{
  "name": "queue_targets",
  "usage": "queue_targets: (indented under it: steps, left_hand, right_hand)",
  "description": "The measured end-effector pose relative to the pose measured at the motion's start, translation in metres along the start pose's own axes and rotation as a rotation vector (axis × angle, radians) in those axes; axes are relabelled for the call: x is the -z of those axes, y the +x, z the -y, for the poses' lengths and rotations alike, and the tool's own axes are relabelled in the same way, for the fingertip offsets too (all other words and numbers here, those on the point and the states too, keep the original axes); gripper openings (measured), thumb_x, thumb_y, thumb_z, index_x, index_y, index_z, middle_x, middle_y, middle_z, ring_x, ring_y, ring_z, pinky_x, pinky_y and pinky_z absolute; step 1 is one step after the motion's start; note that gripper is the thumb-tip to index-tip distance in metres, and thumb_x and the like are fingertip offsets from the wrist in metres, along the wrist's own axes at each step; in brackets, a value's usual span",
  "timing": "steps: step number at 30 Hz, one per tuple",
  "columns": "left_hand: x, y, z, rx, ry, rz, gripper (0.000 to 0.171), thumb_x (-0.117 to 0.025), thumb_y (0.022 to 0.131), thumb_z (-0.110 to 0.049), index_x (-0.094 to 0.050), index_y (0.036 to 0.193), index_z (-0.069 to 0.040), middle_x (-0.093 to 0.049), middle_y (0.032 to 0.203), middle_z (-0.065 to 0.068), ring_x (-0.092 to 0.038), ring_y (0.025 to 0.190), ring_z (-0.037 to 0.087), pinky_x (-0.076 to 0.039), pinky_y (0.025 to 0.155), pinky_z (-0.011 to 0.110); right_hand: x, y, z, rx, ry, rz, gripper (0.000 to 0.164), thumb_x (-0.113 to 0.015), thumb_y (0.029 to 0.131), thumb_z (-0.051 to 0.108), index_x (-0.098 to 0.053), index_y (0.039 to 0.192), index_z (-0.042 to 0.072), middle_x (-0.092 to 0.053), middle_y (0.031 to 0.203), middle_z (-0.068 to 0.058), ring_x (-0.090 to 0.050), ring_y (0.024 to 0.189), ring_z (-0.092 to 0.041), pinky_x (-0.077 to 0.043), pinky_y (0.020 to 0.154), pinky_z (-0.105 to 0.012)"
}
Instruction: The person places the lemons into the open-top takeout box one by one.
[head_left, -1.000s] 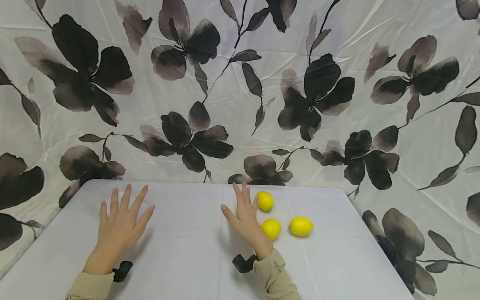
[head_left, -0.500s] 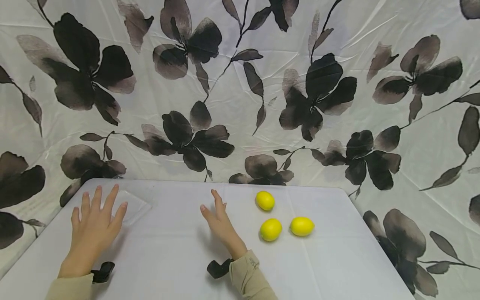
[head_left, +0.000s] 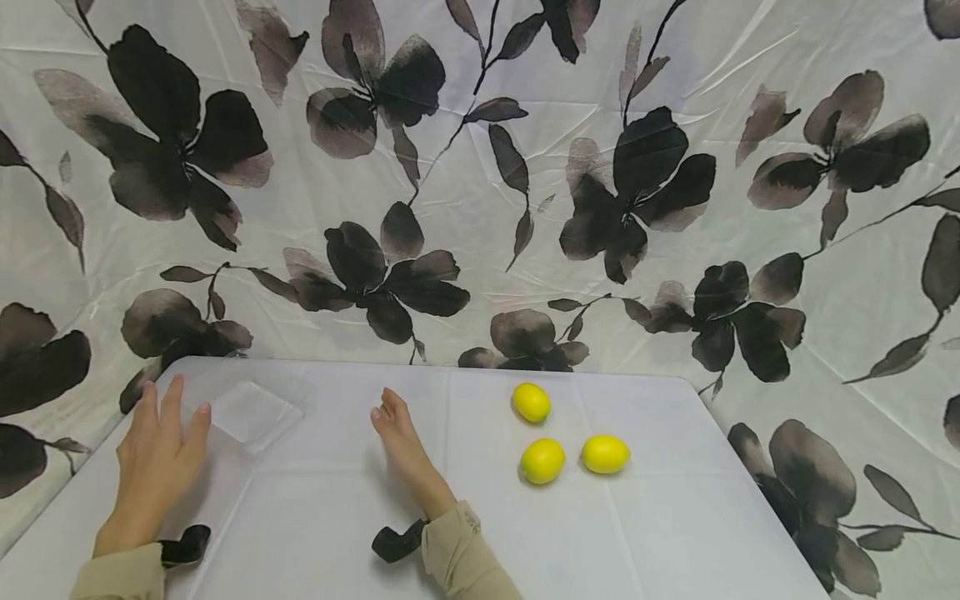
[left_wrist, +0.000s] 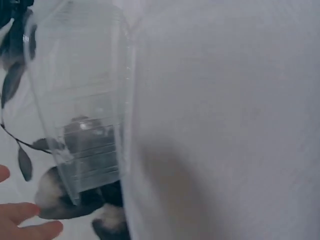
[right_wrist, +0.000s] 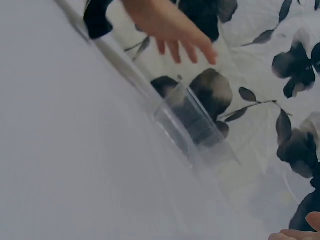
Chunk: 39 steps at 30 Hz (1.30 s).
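A clear plastic container (head_left: 258,417) stands on the white table at the far left, nearly invisible against the cloth in the head view. Its see-through walls show better in the left wrist view, where the container (left_wrist: 87,100) fills the upper left. Just left of it hovers my left hand (head_left: 157,467), fingers loosely spread and holding nothing. To the container's right, my right hand (head_left: 411,458) is turned on its side, palm toward the left, also without anything in it. Three yellow lemons (head_left: 531,403) (head_left: 542,461) (head_left: 605,454) lie further right, apart from both hands.
The table (head_left: 337,533) has a white cover with fold creases. Behind it hangs a pale cloth (head_left: 480,208) printed with dark flowers, close to the table's back edge. A black wrist device (head_left: 397,542) sits by each cuff.
Both hands have moved left, away from the lemons. The container, earlier under the left hand, now shows uncovered between the hands. The lemons have stayed in place.
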<state>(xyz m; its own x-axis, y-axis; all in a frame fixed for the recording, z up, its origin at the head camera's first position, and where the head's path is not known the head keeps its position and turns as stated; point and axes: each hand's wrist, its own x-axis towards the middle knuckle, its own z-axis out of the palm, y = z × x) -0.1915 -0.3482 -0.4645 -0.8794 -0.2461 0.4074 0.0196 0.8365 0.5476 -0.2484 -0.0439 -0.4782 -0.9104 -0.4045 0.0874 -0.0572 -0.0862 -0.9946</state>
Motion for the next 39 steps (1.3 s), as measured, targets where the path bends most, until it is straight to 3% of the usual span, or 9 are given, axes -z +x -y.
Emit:
queue_targets:
  steps: [3, 7, 12, 15, 20, 22, 27, 34, 39]
  left_hand:
    - [-0.002, 0.002, 0.008, 0.058, -0.088, -0.019, 0.064, -0.032, 0.106, -0.028, -0.007, 0.157, 0.003, 0.006, 0.16, 0.032, -0.001, 0.144, 0.056, -0.004, 0.103, 0.08]
    - [-0.004, 0.006, 0.015, 0.165, -0.26, -0.047, 0.062, -0.029, 0.107, -0.024, -0.004, 0.157, 0.002, 0.004, 0.162, 0.027, -0.001, 0.147, 0.05, -0.002, 0.114, 0.068]
    - [-0.01, 0.009, 0.022, 0.329, -0.508, -0.016, 0.065, -0.024, 0.107, -0.035, 0.008, 0.159, -0.014, 0.011, 0.165, 0.012, 0.001, 0.15, 0.039, -0.001, 0.12, 0.055]
    - [-0.017, 0.013, 0.028, 0.41, -0.68, -0.024, 0.065, -0.025, 0.107, -0.037, 0.011, 0.159, -0.022, 0.014, 0.166, 0.004, 0.005, 0.152, 0.024, -0.001, 0.122, 0.041]
    - [-0.027, 0.02, 0.04, 0.431, -0.994, -0.087, 0.067, -0.031, 0.107, -0.032, 0.01, 0.159, -0.02, 0.013, 0.166, 0.003, 0.001, 0.149, 0.007, -0.005, 0.119, 0.02]
    - [-0.029, 0.023, 0.043, 0.408, -1.045, -0.068, 0.069, -0.032, 0.107, -0.033, 0.012, 0.159, -0.019, 0.014, 0.165, 0.002, 0.002, 0.149, 0.006, -0.004, 0.118, 0.019]
    - [-0.031, 0.031, 0.047, 0.373, -1.014, 0.014, 0.073, -0.034, 0.107, -0.036, 0.015, 0.158, -0.018, 0.013, 0.166, -0.001, 0.008, 0.15, 0.008, 0.002, 0.118, 0.02]
    - [-0.031, 0.026, 0.049, 0.306, -0.684, 0.085, 0.07, -0.03, 0.108, -0.04, 0.013, 0.159, -0.019, -0.004, 0.166, 0.007, -0.007, 0.151, 0.014, -0.007, 0.118, 0.018]
    - [-0.032, 0.021, 0.049, 0.306, -0.694, 0.094, 0.072, -0.035, 0.107, -0.041, 0.011, 0.159, -0.023, -0.01, 0.166, 0.005, -0.011, 0.15, 0.01, -0.01, 0.115, 0.013]
  right_hand:
    - [-0.009, 0.006, -0.002, -0.011, 0.106, 0.001, 0.063, -0.041, 0.107, 0.031, -0.018, 0.154, -0.003, -0.02, 0.16, -0.023, -0.018, 0.149, -0.036, -0.015, 0.12, -0.049]
    - [-0.021, 0.012, -0.005, -0.048, 0.202, -0.006, 0.062, -0.043, 0.106, 0.03, -0.021, 0.154, -0.001, -0.022, 0.16, -0.019, -0.018, 0.148, -0.035, -0.011, 0.12, -0.052]
    - [-0.035, 0.016, -0.011, -0.084, 0.317, 0.02, 0.063, -0.044, 0.105, 0.031, -0.019, 0.155, 0.001, -0.02, 0.161, -0.015, -0.014, 0.15, -0.032, -0.006, 0.121, -0.049]
    - [-0.044, 0.019, -0.014, -0.085, 0.443, 0.034, 0.066, -0.046, 0.105, 0.027, -0.015, 0.156, -0.001, -0.015, 0.162, -0.017, -0.009, 0.151, -0.033, -0.003, 0.122, -0.047]
    - [-0.053, 0.025, -0.023, -0.085, 0.621, 0.082, 0.068, -0.042, 0.106, 0.026, -0.004, 0.156, -0.002, -0.004, 0.164, -0.02, 0.003, 0.151, -0.034, 0.003, 0.121, -0.044]
    - [-0.056, 0.029, -0.027, -0.094, 0.632, 0.115, 0.069, -0.04, 0.107, 0.027, 0.0, 0.157, -0.001, -0.001, 0.165, -0.02, 0.006, 0.151, -0.034, 0.005, 0.121, -0.044]
    - [-0.063, 0.037, -0.03, -0.101, 0.591, 0.145, 0.071, -0.04, 0.106, 0.029, 0.0, 0.156, -0.002, -0.002, 0.164, -0.021, 0.005, 0.151, -0.034, 0.003, 0.121, -0.045]
    - [-0.068, 0.042, -0.035, -0.071, 0.592, 0.139, 0.066, -0.04, 0.106, 0.023, -0.007, 0.155, -0.006, -0.007, 0.163, -0.024, 0.0, 0.151, -0.037, 0.001, 0.121, -0.046]
    - [-0.068, 0.039, -0.039, -0.033, 0.528, 0.156, 0.058, -0.041, 0.105, 0.019, -0.02, 0.153, -0.007, -0.018, 0.161, -0.023, -0.011, 0.15, -0.036, -0.006, 0.122, -0.045]
